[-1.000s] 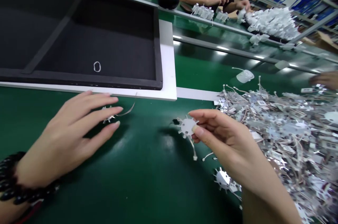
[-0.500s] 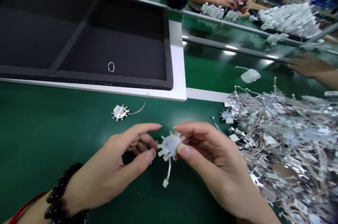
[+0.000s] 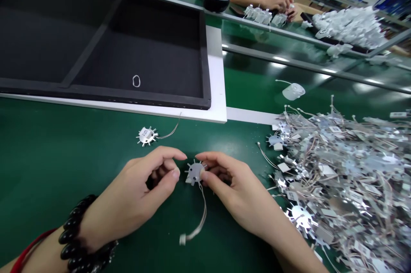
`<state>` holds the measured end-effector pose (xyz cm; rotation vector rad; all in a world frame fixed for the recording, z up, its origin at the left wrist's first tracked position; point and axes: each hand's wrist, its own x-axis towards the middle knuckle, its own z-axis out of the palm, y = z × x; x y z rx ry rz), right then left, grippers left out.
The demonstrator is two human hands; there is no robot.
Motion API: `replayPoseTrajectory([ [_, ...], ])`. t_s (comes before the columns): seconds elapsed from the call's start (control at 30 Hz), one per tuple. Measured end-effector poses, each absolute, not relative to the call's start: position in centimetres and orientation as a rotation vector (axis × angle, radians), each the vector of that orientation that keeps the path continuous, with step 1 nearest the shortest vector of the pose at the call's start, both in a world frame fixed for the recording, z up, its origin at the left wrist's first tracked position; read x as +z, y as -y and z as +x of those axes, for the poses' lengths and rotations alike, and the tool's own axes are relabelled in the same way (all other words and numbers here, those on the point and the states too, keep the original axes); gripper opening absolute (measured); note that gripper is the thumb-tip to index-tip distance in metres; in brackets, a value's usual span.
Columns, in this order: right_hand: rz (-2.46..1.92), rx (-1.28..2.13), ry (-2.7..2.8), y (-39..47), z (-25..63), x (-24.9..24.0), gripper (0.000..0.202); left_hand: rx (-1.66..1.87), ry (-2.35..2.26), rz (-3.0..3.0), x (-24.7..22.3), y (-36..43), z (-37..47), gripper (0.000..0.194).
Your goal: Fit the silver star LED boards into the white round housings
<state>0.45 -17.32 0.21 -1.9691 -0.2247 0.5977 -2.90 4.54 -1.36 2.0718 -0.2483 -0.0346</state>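
Note:
My right hand (image 3: 236,189) pinches the edge of a grey spoked metal disc (image 3: 194,172) between thumb and fingers. Two thin wires hang from the disc, ending in a small white connector (image 3: 183,239) just above the green surface. Left of the disc, and apart from it, is my left hand (image 3: 138,193). Its thumb presses against the curled fingers while the index finger arches above; what lies in that pinch, if anything, is hidden. A similar wired disc with a white label (image 3: 147,136) lies beyond my left hand.
A large heap of wired discs (image 3: 349,170) covers the right side. A black divided tray (image 3: 144,46) on a white board (image 3: 215,54) holds a pale loop (image 3: 136,81). A translucent cup-shaped part (image 3: 293,91) lies behind the heap. Across the bench, a co-worker's hands (image 3: 285,5) handle white parts.
The disc has moved left and turned, showing a grey face with holes where a pale one was. My left hand has drawn away. The other person's hand at right has left view.

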Motion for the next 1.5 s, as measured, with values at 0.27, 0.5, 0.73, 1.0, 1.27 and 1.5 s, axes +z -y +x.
replayPoseTrajectory([
  [0.27, -1.999, 0.786, 0.135, 17.3, 0.5, -0.2, 0.032, 0.042, 0.628, 2.349, -2.5, -5.3, -2.5, 0.029],
  [0.5, -1.837, 0.895, 0.097, 16.9, 0.6, -0.3, 0.027, 0.135, 0.956, 2.387, -4.1, -5.5, -2.5, 0.033],
  [0.73, -1.796, 0.793, 0.206, 16.9, 0.5, 0.4, 0.029, -0.202, 0.322, 2.063, -2.1, -5.2, -2.1, 0.021],
  [1.0, -1.807, 0.553, 0.281, 17.4, 0.2, 0.0, 0.031, -0.517, -0.185, 1.621, 0.5, -4.4, -2.1, 0.027],
  [1.27, -1.802, 0.577, 0.461, 17.2, 0.3, 0.3, 0.024, -0.583, -0.153, 1.314, -0.7, -5.7, -1.1, 0.035],
  [1.5, -1.921, 0.608, 0.368, 16.8, 0.3, 0.5, 0.013, -0.542, -0.204, 1.303, -0.2, -5.8, -0.7, 0.050],
])
